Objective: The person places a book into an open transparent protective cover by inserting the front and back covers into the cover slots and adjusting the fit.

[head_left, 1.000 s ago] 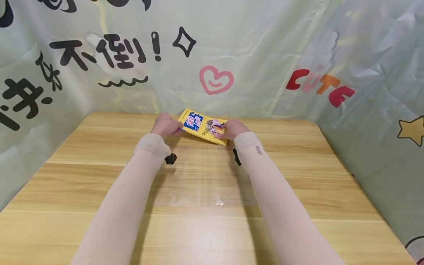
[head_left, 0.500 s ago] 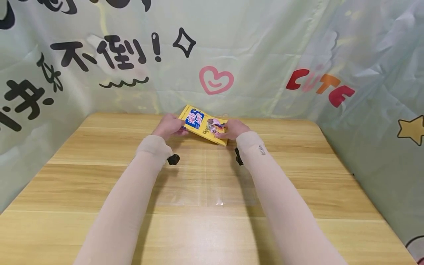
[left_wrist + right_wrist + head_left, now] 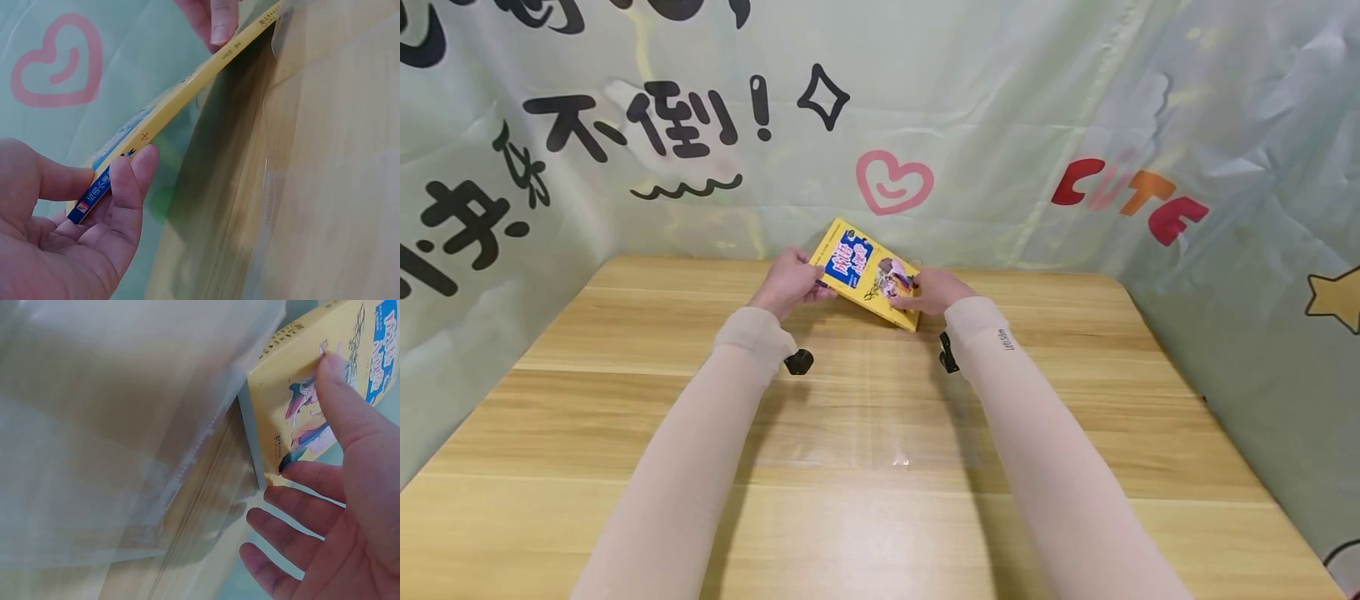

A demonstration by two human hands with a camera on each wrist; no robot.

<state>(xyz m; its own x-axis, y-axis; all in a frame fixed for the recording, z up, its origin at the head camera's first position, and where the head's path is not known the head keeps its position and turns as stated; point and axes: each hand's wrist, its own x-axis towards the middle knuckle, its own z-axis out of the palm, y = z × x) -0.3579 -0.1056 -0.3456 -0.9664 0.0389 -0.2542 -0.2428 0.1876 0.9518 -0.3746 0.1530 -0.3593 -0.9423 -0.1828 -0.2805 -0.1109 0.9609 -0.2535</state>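
A yellow book (image 3: 865, 271) with a blue title panel tilts over the far part of the table, its left end raised and its lower right corner close to the tabletop. At the raised end, my left hand (image 3: 786, 282) pinches the book, thumb on the cover side and fingers under the blue spine label (image 3: 90, 199). My right hand (image 3: 943, 290) holds the other end. In the right wrist view its thumb (image 3: 337, 381) lies on the printed cover and the index fingertip is at the edge; the remaining fingers spread apart below.
Clear plastic (image 3: 865, 408) lies on the wooden table (image 3: 625, 400) in front of the book. A pale green printed cloth (image 3: 985, 108) hangs behind and at both sides, close to the table's far edge.
The book's left end has risen with my left hand, which has moved slightly right, so the book tilts more steeply. My right hand keeps holding the lower end, nearly in place.
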